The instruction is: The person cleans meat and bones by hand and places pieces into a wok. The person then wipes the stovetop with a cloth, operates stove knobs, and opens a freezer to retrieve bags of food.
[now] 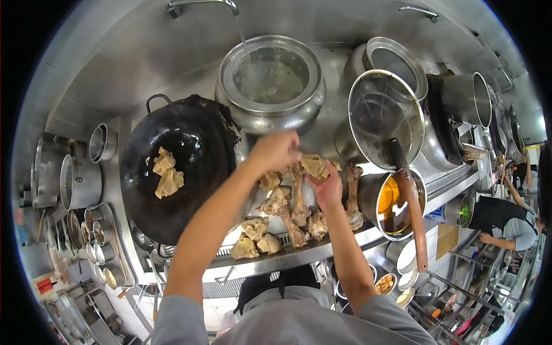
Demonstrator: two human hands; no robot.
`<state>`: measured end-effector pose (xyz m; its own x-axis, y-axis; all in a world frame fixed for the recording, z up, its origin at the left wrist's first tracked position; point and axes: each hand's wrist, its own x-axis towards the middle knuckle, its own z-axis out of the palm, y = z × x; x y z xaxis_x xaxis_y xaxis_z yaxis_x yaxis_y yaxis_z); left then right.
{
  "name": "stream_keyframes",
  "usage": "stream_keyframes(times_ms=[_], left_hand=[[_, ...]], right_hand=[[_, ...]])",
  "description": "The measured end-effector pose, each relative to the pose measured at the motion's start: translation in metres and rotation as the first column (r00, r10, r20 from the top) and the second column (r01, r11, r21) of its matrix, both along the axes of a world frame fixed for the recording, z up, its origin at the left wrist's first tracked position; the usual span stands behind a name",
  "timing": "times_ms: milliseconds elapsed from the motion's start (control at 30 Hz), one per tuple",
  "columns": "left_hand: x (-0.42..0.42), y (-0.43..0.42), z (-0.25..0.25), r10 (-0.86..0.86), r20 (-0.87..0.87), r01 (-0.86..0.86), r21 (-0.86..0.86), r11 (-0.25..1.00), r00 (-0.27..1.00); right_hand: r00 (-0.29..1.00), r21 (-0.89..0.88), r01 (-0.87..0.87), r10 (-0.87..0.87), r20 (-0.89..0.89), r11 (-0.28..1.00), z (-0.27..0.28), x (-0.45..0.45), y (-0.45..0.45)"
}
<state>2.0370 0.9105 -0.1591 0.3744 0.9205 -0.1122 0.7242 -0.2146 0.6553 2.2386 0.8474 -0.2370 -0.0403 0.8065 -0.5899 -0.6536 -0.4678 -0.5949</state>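
Observation:
Big bones [298, 198] with bits of meat lie on the steel counter in front of the person. Over them, my right hand [277, 152] has its fingers curled together; whether anything is between them is too small to tell. Beside it, my left hand [329, 187] holds a pale yellowish chunk [313, 165] at its fingers. Two similar chunks [167, 173] sit inside the black wok [138, 198] at the left. More pale knuckle pieces [255, 236] rest near the counter's front edge.
Water runs from a tap [202, 3] into a large steel pot [270, 109]. A round strainer [386, 118] stands at the right, above a pot of orange liquid [388, 195] crossed by a wooden handle [411, 213]. Another person [509, 221] is at far right.

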Motion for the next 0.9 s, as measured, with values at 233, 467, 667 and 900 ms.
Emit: stream_keyframes(times_ms=[233,467,667,900], left_hand=[[-0.034,0.093,0.040,0.237,0.473,-0.042,-0.385,0.922,0.849],[0.010,0.026,-0.020,-0.169,-0.526,0.126,-0.116,0.985,0.833],[0.012,0.025,0.016,-0.339,-0.436,0.331,-0.098,0.939,0.833],[-0.044,0.147,-0.023,0.475,-0.162,-0.439,0.218,0.872,0.865]], right_hand=[[1.000,0.023,-0.003,0.003,-0.031,1.000,0.003,0.003,0.003],[0.996,-0.009,0.058,-0.057,0.070,0.998,-0.015,0.010,0.007],[0.990,-0.002,0.064,-0.063,0.125,0.998,-0.004,0.008,-0.004],[0.992,-0.013,0.096,-0.094,0.086,0.995,0.004,-0.016,0.006]])
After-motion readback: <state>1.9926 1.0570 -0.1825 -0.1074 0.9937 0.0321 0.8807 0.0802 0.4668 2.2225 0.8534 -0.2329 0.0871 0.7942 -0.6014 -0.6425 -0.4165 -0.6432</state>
